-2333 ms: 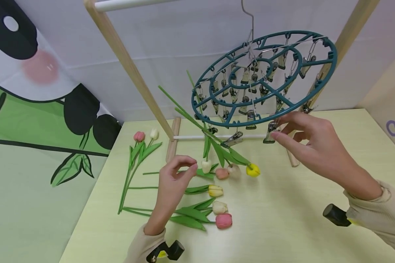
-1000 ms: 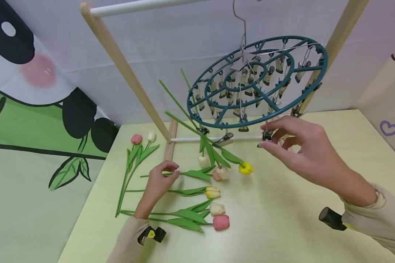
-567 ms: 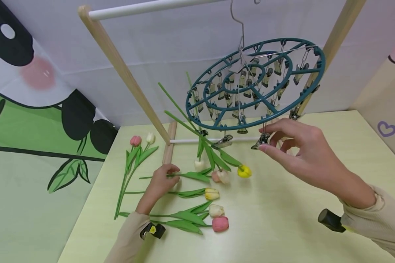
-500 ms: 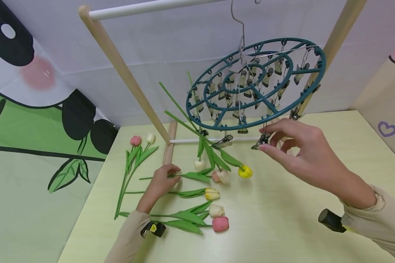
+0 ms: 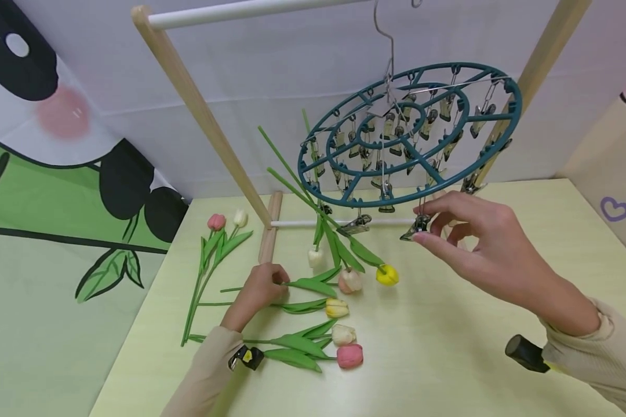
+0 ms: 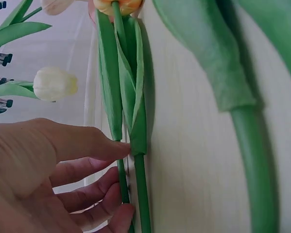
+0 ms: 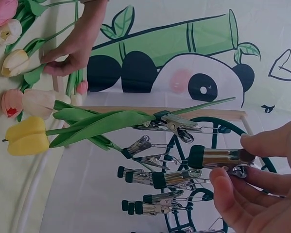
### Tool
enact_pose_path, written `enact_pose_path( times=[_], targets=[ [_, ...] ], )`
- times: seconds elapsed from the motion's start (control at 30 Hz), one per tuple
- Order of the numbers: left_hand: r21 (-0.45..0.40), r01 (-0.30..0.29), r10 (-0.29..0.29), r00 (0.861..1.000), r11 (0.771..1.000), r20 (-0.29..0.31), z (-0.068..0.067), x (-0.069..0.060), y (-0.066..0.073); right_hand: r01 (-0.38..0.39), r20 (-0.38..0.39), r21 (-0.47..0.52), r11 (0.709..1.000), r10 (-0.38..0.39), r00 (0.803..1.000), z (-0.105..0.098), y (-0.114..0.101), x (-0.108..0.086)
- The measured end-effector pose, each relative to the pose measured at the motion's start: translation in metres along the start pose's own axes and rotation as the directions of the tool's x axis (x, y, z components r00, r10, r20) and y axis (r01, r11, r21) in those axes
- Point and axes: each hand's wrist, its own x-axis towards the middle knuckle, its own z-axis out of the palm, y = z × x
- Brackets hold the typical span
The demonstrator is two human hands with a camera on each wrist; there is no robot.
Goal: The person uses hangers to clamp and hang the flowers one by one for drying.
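My left hand (image 5: 261, 288) is low over the table, thumb and fingers pinching the thin green stem (image 6: 121, 167) of an artificial tulip lying there. In the head view, that tulip's peach flower overlaps a pale hanging one. My right hand (image 5: 475, 237) holds a metal clip (image 7: 215, 158) between thumb and fingers; its dark-tipped jaws point left in the head view and grip nothing. The clip hangs from the rim of a round teal clip hanger (image 5: 362, 202). Tulips hang flower-down from other clips, among them a yellow one (image 5: 387, 274) and a white one (image 5: 315, 256).
More tulips lie on the table: a pale yellow (image 5: 337, 307), a white (image 5: 343, 334), a pink (image 5: 350, 356) and a pair at far left (image 5: 216, 249). A wooden frame (image 5: 203, 116) with a white top rail (image 5: 261, 8) stands around the hanger. Several bare clips (image 5: 386, 200) dangle nearby.
My left hand has come down from beside the hanging tulips to the lying stem and closed its fingers on it. My right hand keeps the clip, which has turned to point left.
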Motion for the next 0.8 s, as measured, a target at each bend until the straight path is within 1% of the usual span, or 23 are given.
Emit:
enact_pose_path(
  times=[0.13, 0.23, 0.53, 0.67, 0.8],
  targets=[
    [0.021, 0.034, -0.034, 0.999, 0.999, 0.005, -0.002, 0.001, 0.003, -0.005, 0.003, -0.007, 1.0, 0.005, 1.0, 0.0, 0.0, -0.001],
    [0.037, 0.045, -0.045, 0.999, 0.998, 0.01, -0.003, 0.001, 0.003, -0.004, 0.002, -0.012, 1.0, 0.004, 1.0, -0.001, 0.001, -0.001],
    [0.015, 0.005, -0.005, 1.0, 1.0, -0.001, -0.01, -0.003, 0.001, 0.003, -0.007, -0.013, 1.0, -0.003, 1.0, -0.002, 0.001, -0.002],
    [0.02, -0.012, 0.013, 1.0, 1.0, -0.011, -0.014, -0.004, -0.001, -0.005, -0.003, -0.018, 1.0, 0.005, 1.0, -0.002, 0.002, -0.002],
    [0.018, -0.026, 0.026, 1.0, 0.999, -0.016, -0.019, -0.006, -0.003, 0.002, -0.003, -0.014, 1.0, -0.003, 1.0, -0.003, 0.002, -0.001]
  ],
)
